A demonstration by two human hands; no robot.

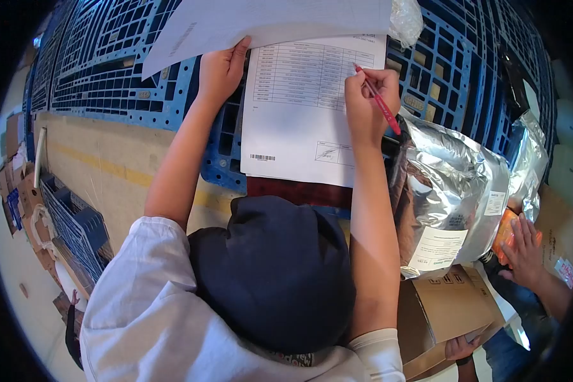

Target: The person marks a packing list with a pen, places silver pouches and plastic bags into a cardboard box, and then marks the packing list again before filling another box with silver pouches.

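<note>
My left hand (223,69) is closed on the lower edge of a lifted paper sheet (280,22), thumb on top. Beneath it lies a printed form (293,130) with a table of rows, a barcode at lower left and a signature box at lower right. A red pen (380,105) is gripped in my right hand (370,102), its tip close over the right side of the printed table. The papers rest over a blue plastic pallet (221,167), with a dark red surface (286,191) showing under their near edge. A dark cap (274,274) fills the lower middle.
Silver foil bags (449,184) with white labels stand right of my right forearm. Below them is an open cardboard box (449,305). Another person's hand (525,251) rests on an orange packet (508,235); a second hand (461,347) touches the box. A blue crate (76,219) stands left.
</note>
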